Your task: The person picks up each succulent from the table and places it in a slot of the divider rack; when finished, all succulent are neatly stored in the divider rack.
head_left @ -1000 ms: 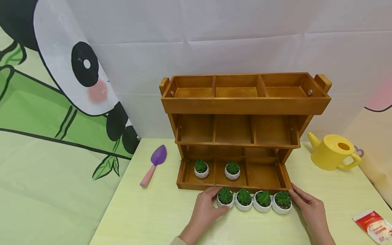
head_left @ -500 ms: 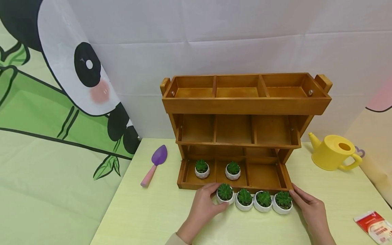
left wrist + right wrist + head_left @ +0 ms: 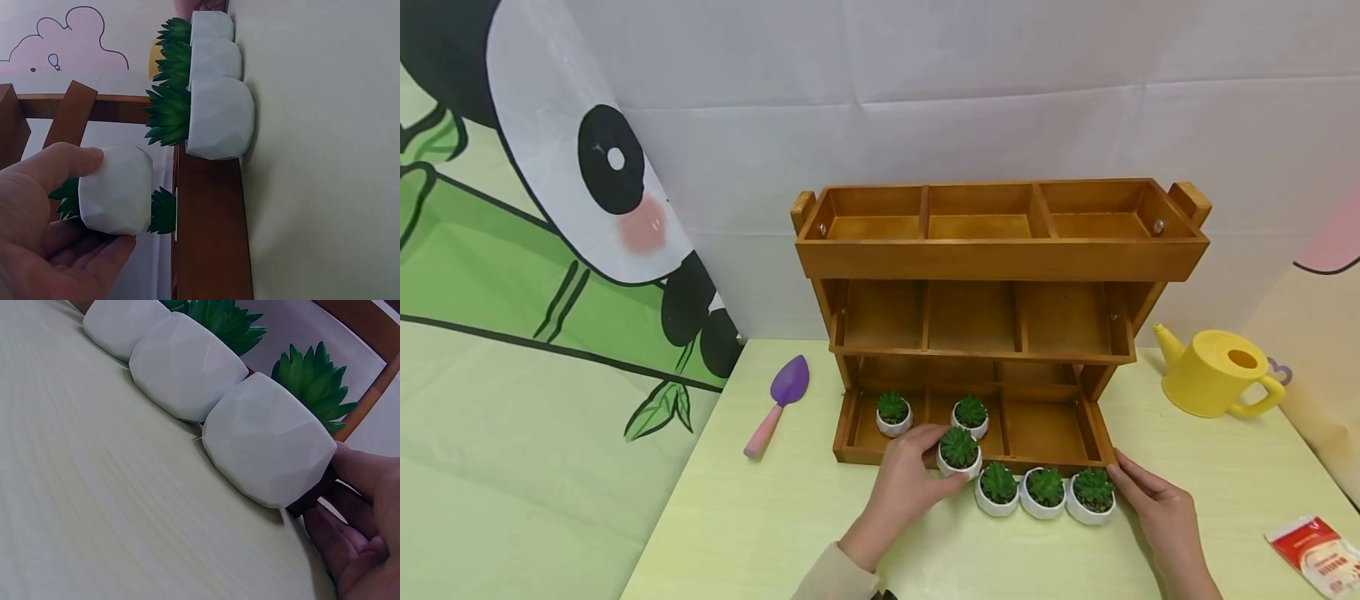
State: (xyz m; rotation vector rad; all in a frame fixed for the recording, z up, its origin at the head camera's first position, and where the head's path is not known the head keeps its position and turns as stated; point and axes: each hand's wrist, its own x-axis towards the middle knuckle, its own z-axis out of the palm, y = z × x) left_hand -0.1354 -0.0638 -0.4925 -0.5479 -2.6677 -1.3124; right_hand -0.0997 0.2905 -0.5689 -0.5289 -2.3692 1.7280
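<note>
White faceted pot (image 3: 117, 194) with a green succulent (image 3: 958, 447), pinched between the thumb and fingers of the left hand (image 3: 902, 482), raised at the front of a brown wooden three-tier shelf (image 3: 1000, 261). Probably light, rigid, smooth; best held by its sides. The right hand (image 3: 1163, 510) grips the shelf's corner.

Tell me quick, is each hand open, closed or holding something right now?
Left hand: closed, holding one potted succulent.
Right hand: closed, gripping the wooden shelf at its lower front right corner, no pot in it.
</note>
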